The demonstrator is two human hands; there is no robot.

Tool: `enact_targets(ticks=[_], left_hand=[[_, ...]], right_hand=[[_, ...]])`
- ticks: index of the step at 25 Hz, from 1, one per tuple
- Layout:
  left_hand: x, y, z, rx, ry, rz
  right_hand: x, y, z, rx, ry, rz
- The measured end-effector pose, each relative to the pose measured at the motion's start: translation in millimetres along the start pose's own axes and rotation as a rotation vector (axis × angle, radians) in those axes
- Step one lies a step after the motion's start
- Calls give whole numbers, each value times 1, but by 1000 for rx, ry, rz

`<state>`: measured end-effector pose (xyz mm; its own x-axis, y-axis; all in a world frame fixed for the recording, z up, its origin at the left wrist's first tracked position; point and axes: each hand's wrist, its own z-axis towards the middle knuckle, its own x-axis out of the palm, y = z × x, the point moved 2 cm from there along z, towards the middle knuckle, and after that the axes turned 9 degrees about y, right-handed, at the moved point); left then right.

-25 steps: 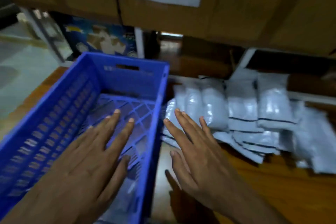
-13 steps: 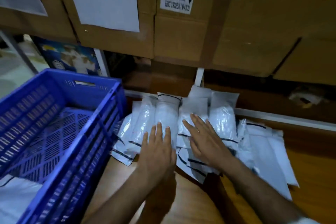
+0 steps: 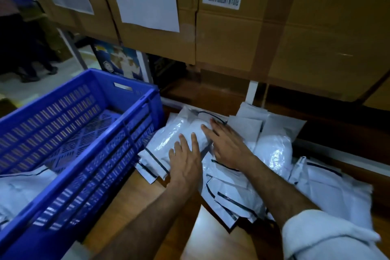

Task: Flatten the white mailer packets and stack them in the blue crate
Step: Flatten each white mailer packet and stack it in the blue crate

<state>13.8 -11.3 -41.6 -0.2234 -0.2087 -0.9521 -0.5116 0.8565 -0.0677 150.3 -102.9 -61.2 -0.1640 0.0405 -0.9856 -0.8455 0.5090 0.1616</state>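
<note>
- Nearest, at the lower right of the frame, a rolled white sleeve (image 3: 329, 236) covers the right forearm; the left forearm enters bare from the bottom centre, both crossing the wooden bench (image 3: 135, 213).
- Next, the left hand (image 3: 186, 161) lies palm down with its fingers spread flat on a puffy white mailer packet (image 3: 179, 135); it is unclenched and pressing, not gripping.
- Beside it, the right hand (image 3: 226, 143) is likewise flat and unclenched, its fingertips resting on the same packet's upper right part, its palm over neighbouring packets.
- That packet lies directly under both hands, its long axis running from the lower left towards the upper right of the frame, roughly along the line of the forearms; the left hand is the nearer to its middle, so I judge the flattening push would run away from the body along that axis.
- Around it, the pile of packets (image 3: 274, 154) spreads over the centre right of the frame.
- Left of the pile, the blue crate (image 3: 118, 143) fills the left half, its near end already holding a few white packets (image 3: 21, 188), the rest of its grid floor bare.
- Farthest, cardboard boxes (image 3: 232, 34) stand across the top.
</note>
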Motion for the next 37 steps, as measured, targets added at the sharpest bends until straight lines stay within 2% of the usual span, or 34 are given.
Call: enact_targets(ticks=[5, 9, 12, 15, 18, 21, 23, 27, 31, 37], left_hand=[[-5, 25, -7, 83, -44, 42], [-21, 43, -27, 182, -59, 16], [-26, 75, -65, 339, -176, 77], [-6, 115, -111, 547, -249, 112], [36, 129, -133, 689, -191, 57], [82, 138, -132, 794, -30, 110], [96, 148, -134, 891, 18, 104], [84, 143, -128, 825, 23, -58], [94, 124, -106, 689, 96, -64], [105, 130, -111, 706, 61, -41]], right_hand=[[-3, 21, 10, 14, -71, -111], [-23, 45, -7, 0, -199, -175], [-43, 83, -55, 31, -323, -237], [-30, 135, -125, 112, -372, -184], [15, 181, -185, 242, -247, -118], [67, 201, -214, 400, -61, 38], [87, 209, -227, 426, 5, 122], [83, 213, -229, 510, -160, 282], [93, 205, -202, 564, -109, 239], [115, 218, -208, 599, -104, 153]])
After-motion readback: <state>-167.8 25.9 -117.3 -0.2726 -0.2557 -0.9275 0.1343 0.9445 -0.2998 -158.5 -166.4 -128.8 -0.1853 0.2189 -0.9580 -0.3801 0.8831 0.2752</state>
